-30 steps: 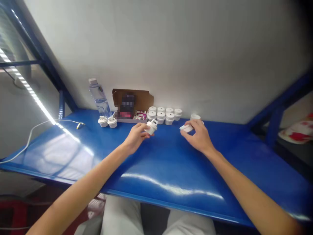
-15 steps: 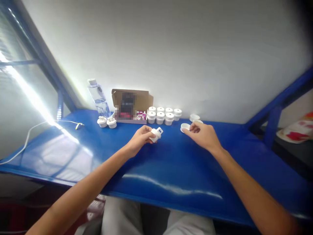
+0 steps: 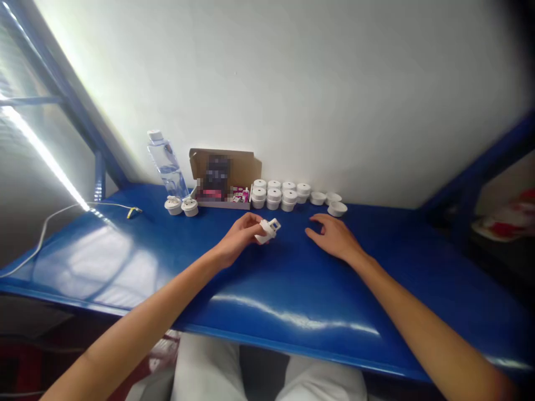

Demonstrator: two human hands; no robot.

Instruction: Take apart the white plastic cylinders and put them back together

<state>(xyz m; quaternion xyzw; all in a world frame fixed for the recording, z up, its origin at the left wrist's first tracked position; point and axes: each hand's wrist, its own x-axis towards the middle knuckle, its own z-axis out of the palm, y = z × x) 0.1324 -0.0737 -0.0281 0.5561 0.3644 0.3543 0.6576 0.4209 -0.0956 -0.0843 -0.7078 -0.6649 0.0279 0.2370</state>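
Note:
My left hand (image 3: 241,236) is closed around a small white plastic fitting (image 3: 266,231), which has a squared loop sticking out on its right side. The fingers cover part of it. To the right, my right hand (image 3: 332,236) is just over the blue table, thumb and fingers apart with nothing between them. Beyond that hand, three shallow white cups stand near the wall: one white cup (image 3: 336,209) in front and two behind, including another white cup (image 3: 318,198). Several lidded white round containers (image 3: 273,199) stand in two rows left of the cups.
An open cardboard box (image 3: 246,164) with small pink-and-white items stands by the wall. Left of it are a clear bottle (image 3: 168,167) and two white round pieces (image 3: 190,208). A white cable (image 3: 62,213) crosses the left of the blue table (image 3: 267,295). Blue frame bars rise at both sides.
My right hand has let go of a white cup, which now stands by the wall beside the other two. That hand has drawn back slightly. My left hand still holds the fitting.

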